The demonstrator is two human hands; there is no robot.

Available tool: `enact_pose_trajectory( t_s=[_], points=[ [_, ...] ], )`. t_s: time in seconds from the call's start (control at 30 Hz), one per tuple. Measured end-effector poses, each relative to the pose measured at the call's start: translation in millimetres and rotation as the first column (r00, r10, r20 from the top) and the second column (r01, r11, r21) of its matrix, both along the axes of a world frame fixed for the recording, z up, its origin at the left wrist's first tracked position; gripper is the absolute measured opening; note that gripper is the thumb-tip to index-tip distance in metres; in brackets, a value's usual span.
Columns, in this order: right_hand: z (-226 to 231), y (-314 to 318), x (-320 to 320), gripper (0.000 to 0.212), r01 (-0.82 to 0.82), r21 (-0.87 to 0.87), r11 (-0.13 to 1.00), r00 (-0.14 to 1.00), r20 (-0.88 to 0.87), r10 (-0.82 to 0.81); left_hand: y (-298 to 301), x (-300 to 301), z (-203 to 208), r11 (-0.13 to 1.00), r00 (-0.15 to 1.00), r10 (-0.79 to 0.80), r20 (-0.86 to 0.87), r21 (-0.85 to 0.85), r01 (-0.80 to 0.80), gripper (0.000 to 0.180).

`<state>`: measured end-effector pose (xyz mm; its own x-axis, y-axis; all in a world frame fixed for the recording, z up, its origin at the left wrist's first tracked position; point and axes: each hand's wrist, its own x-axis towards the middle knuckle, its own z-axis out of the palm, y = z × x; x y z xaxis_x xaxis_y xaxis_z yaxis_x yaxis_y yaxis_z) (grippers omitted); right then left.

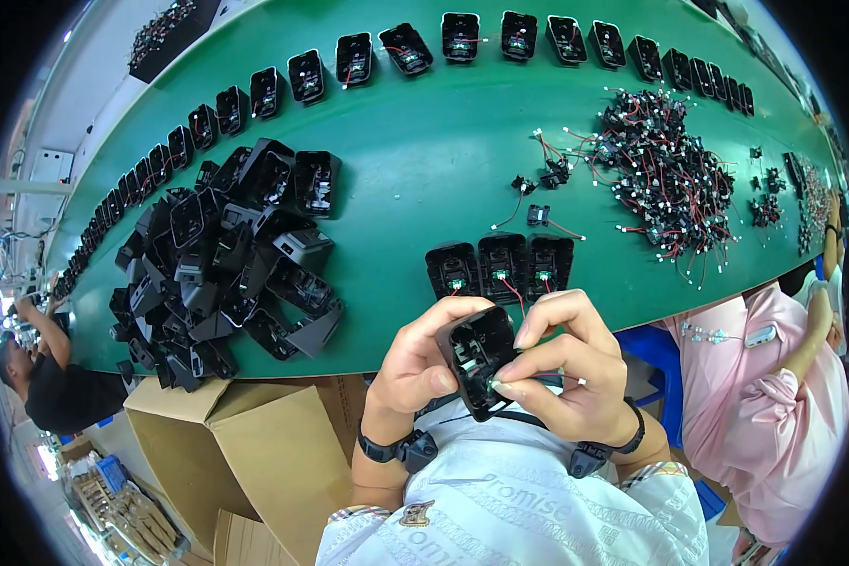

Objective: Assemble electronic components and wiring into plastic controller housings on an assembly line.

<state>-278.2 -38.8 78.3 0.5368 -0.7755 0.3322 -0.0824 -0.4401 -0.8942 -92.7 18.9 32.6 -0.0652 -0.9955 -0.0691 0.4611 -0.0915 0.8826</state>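
My left hand is wrapped round a black plastic housing, tilted with its hollow inside facing me. The fingers of my right hand pinch a small wired part at the housing's lower right edge. Its thin wire trails past the fingertips to a white connector. Most of that part is hidden by the fingers. Just beyond my hands, three black housings stand side by side, each with a small green board and some with red wires inside.
A heap of black housings lies left on the green table. To the right is a pile of small wired parts. Housings line the far edge. An open cardboard box sits below the table; a person in pink sits at right.
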Motion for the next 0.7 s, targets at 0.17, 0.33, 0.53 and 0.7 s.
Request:
enact_pose_trajectory(
  t_s=[0.17,0.33,0.53,0.7],
  points=[
    [6,-7,-3,0.022,-0.041,-0.149,0.988,0.998,-0.049,0.034,2,8,-16,0.987,0.981,-0.141,-0.134,-0.092,0.129,0.088],
    [18,-17,-5,0.024,-0.104,-0.33,0.938,0.982,-0.183,0.044,-1,14,-16,0.973,0.965,-0.219,-0.145,-0.1,0.206,0.074],
    [27,-16,-13,0.025,-0.167,-0.448,0.878,0.944,-0.33,0.011,1,11,-8,0.976,0.976,-0.215,-0.022,-0.029,0.214,0.067],
    [12,-20,-9,0.024,-0.164,-0.408,0.898,0.976,-0.202,0.086,6,7,-5,0.981,0.969,-0.191,-0.158,0.017,0.196,0.071]
  ],
)
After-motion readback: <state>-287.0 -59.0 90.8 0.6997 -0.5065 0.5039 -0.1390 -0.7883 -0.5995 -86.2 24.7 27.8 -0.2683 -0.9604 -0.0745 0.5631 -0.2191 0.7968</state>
